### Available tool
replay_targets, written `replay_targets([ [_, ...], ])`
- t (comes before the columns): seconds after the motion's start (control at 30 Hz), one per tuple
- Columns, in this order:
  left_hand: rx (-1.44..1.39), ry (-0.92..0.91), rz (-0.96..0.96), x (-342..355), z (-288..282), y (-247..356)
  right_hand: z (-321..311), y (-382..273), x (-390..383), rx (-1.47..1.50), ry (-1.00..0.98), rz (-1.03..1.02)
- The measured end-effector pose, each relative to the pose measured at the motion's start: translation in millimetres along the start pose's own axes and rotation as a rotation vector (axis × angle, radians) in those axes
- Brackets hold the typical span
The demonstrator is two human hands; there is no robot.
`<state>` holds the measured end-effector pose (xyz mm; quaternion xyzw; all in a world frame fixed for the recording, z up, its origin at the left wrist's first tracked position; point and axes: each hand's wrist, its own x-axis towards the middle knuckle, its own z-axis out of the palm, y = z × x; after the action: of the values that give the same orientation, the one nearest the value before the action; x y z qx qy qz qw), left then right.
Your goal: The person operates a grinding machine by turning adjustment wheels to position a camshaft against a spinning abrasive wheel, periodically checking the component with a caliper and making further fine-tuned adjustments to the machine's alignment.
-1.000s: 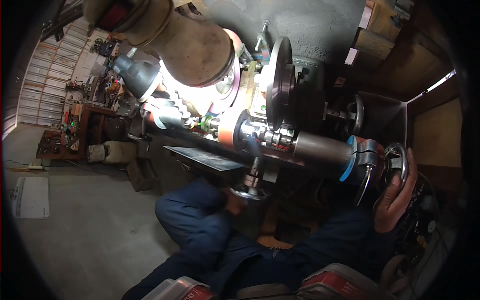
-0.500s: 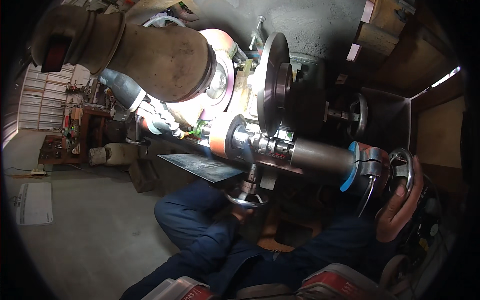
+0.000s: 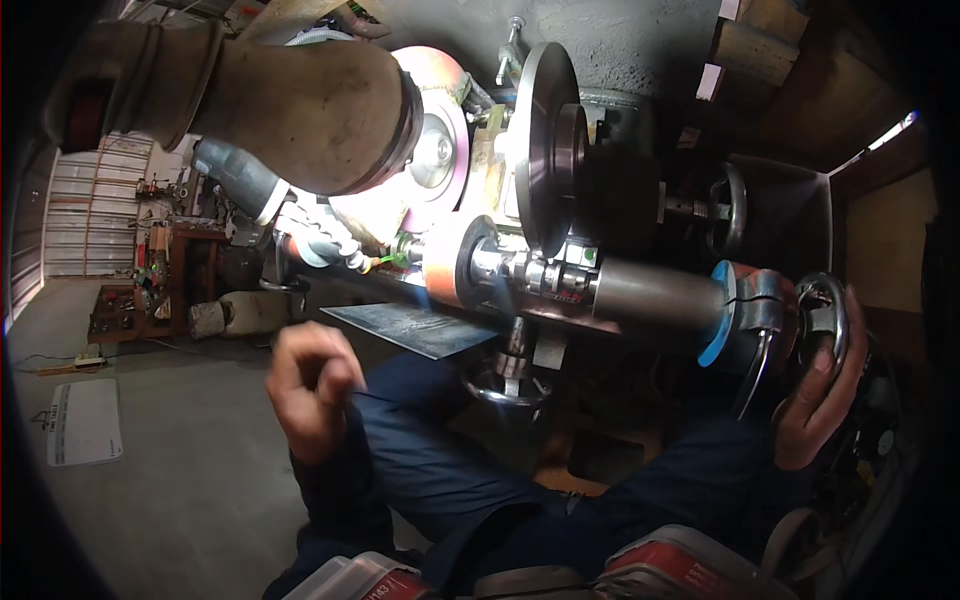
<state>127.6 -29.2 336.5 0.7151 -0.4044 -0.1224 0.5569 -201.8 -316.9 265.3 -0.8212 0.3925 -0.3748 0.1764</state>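
My right hand (image 3: 815, 410) has its fingers wrapped along the outer rim of a chrome handwheel (image 3: 822, 318) at the right end of the machine. My left hand (image 3: 312, 388) is in the air over my left knee, fingers curled in and slightly blurred; nothing shows in them. Beside it lies a thin grey metal plate (image 3: 410, 328). A second handwheel (image 3: 508, 385) sits between my knees, touched by neither hand. Above stands a large steel disc (image 3: 540, 150) mounted on edge, facing a brightly lit grinding wheel (image 3: 440, 150). A grey cylinder (image 3: 660, 292) runs toward the handwheel under my right hand.
A bulky brown lamp-like housing (image 3: 310, 115) reaches over the machine from the upper left. A segmented coolant hose (image 3: 325, 232) hangs below it. Another handwheel (image 3: 728, 208) is at the back right. A clamp lever (image 3: 757, 375) juts down near my right hand.
My left hand has left the handwheel between my knees, moving left and up. My right hand stays on its handwheel. The whole view has shifted slightly.
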Motion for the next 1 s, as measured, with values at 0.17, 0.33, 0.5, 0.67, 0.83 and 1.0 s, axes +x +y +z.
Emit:
replay_targets([
  [0.17,0.206,0.112,-0.165,51,8,-38,0,0,0,0.069,-0.007,0.024],
  [0.33,0.191,0.181,-0.144,66,29,-35,1,0,0,0.038,0.003,0.016],
  [0.5,0.180,0.227,-0.085,62,35,-38,1,0,1,0.023,0.003,0.002],
  [0.67,0.132,0.260,-0.027,62,42,-51,1,2,1,0.051,0.000,-0.005],
  [0.83,0.110,0.266,-0.032,62,44,-47,2,1,-1,0.043,0.011,0.012],
  [1.0,0.099,0.225,-0.093,59,41,-47,1,0,1,0.028,-0.002,0.012],
])
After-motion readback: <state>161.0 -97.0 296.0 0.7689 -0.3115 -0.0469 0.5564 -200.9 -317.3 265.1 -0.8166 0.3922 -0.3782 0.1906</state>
